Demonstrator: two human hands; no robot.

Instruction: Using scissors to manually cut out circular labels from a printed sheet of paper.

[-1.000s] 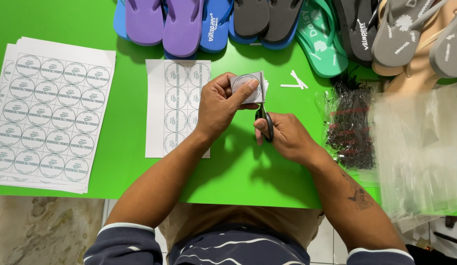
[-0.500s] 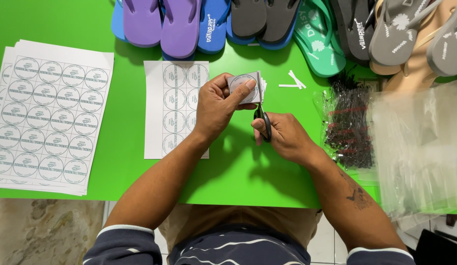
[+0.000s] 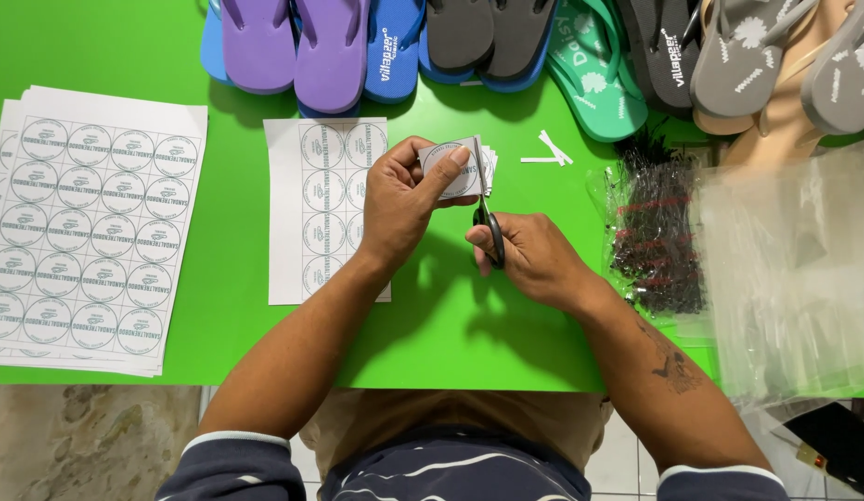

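Small stack of paper squares (image 3: 458, 165) with a round printed label on top, up over the middle of the green table (image 3: 219, 325). Pinched tight in the left hand (image 3: 409, 199), thumb on top, fingers under. Touching the right edge of the stack, a pair of scissors (image 3: 488, 223) with dark handles. Blades pointing up, away from the body, and close together at the paper edge. Gripped in the right hand (image 3: 534, 258), fingers closed around the handles. Both hands just beside each other, almost touching.

Under the left hand, flat on the table, a cut strip of label sheet (image 3: 313, 213) with two rows of round labels. Well off to the left, a pile of full label sheets (image 3: 89, 232), many round labels in rows, hanging close to the table's near edge.

Just right of the stack, a few thin white paper scraps (image 3: 548, 153) lying loose.

Along the far side of the table, a row of flip-flops: purple (image 3: 297, 42), blue (image 3: 395, 46), dark grey (image 3: 488, 32), green (image 3: 594, 79), light grey (image 3: 738, 56) and tan ones at the far right.

Right of the right hand, a clear bag of small dark bits (image 3: 659, 237). Beside that, a heap of see-through plastic bags (image 3: 794, 269), reaching to the right edge.

Down low, striped dark sleeves (image 3: 237, 464) on both arms.
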